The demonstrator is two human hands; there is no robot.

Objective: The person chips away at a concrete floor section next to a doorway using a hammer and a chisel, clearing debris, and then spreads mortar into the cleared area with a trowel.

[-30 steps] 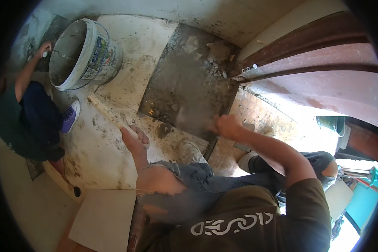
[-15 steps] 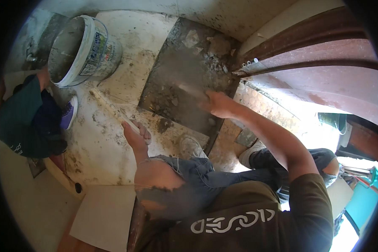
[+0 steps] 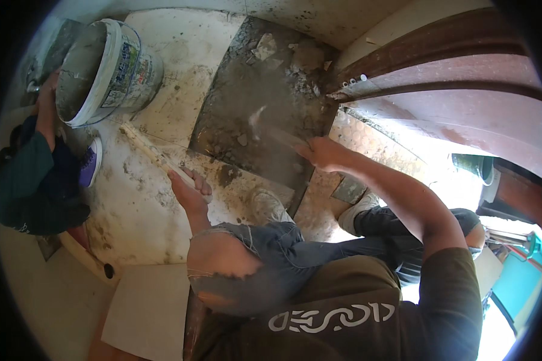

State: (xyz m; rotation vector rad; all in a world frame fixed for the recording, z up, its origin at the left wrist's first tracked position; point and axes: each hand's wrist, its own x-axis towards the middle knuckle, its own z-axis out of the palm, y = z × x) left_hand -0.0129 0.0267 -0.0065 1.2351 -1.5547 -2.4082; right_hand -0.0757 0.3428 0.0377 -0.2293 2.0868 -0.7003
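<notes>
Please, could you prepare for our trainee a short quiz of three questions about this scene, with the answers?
1. True or false: the left hand is empty.
2. Over what is the blurred tool in the right hand: (A) the bucket, (B) the dark rubble patch, (C) the white panel?
3. Besides white, what colour is the visible shoe of the co-worker?

Key: 1. False, it holds a long pale bar; 2. B; 3. Purple.

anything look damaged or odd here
Yes: the dark floor patch by the right hand looks broken up, strewn with rubble, unlike the smoother pale floor on its left. The jeans are also torn at the left knee.
</notes>
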